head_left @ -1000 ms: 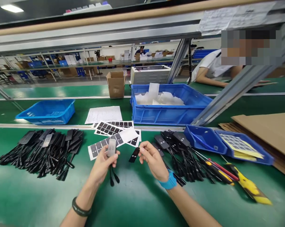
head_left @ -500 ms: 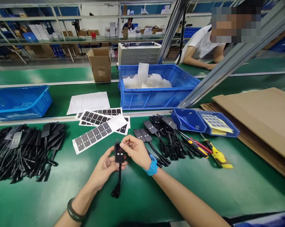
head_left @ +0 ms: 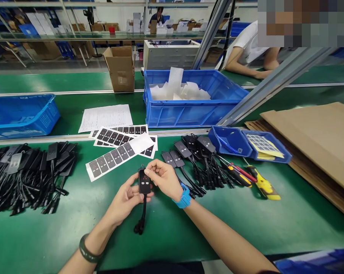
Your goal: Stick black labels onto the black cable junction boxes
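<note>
A small black control box [head_left: 145, 185] with two pale buttons and short cables hanging down is held above the green bench. My left hand [head_left: 129, 198] grips it by its sides and from beneath. The thumb and fingers of my right hand [head_left: 164, 178] press on the upper face of the box, which carries a dark label with red marks. Just beyond lie sheets of dark labels [head_left: 111, 159], the nearest one overlapping others. To the right rests a group of similar labelled boxes [head_left: 183, 149] with cables. A larger heap of black boxes and cables [head_left: 26, 175] lies at left.
A blue crate [head_left: 189, 114] with white papers stands behind, beside a metal post. Small blue bins [head_left: 231, 144], screwdrivers [head_left: 237, 175] and a yellow-handled tool [head_left: 264, 184] lie at right, near cardboard sheets [head_left: 311, 125]. A blue basket [head_left: 23, 118] is at left. A co-worker leans across the far bench.
My view has tilted slightly downward, so the bench things sit higher in the picture. Both hands keep their hold on the control box, with my right fingers still against its upper face.
</note>
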`<state>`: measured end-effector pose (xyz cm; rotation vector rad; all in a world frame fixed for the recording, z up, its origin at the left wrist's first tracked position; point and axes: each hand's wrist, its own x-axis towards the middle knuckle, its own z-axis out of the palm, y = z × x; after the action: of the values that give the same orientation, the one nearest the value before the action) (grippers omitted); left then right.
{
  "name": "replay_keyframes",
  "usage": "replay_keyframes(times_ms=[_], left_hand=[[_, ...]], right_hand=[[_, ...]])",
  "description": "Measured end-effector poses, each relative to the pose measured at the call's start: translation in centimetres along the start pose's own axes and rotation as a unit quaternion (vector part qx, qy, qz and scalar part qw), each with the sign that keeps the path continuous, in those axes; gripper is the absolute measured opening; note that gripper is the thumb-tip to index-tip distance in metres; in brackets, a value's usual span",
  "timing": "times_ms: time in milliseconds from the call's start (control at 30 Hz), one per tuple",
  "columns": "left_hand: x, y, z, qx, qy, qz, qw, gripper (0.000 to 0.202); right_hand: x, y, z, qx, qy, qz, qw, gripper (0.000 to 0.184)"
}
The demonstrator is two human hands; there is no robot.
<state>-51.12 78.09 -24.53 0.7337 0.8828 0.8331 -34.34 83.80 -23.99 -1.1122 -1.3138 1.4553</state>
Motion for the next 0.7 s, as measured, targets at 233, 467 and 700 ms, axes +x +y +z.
replay_keyframes(times_ms=[233, 467, 700], left_hand=[[-0.02, 0.02, 0.10, 0.001, 0.002, 0.000, 1.000, 0.083], [0.06, -0.35, 0.18, 0.017, 0.008, 0.006, 1.000, 0.075], [0.07, -0.52, 0.21, 0.023, 0.007, 0.011, 1.000, 0.081]], right_hand=[[-0.02, 0.08, 0.08, 0.003, 0.006, 0.005, 1.000, 0.023], [-0.16, 0.48, 0.18, 0.001, 0.013, 0.001, 1.000, 0.021], [-0.11, 0.90, 0.22, -0.012, 0.022, -0.005, 1.000, 0.019]])
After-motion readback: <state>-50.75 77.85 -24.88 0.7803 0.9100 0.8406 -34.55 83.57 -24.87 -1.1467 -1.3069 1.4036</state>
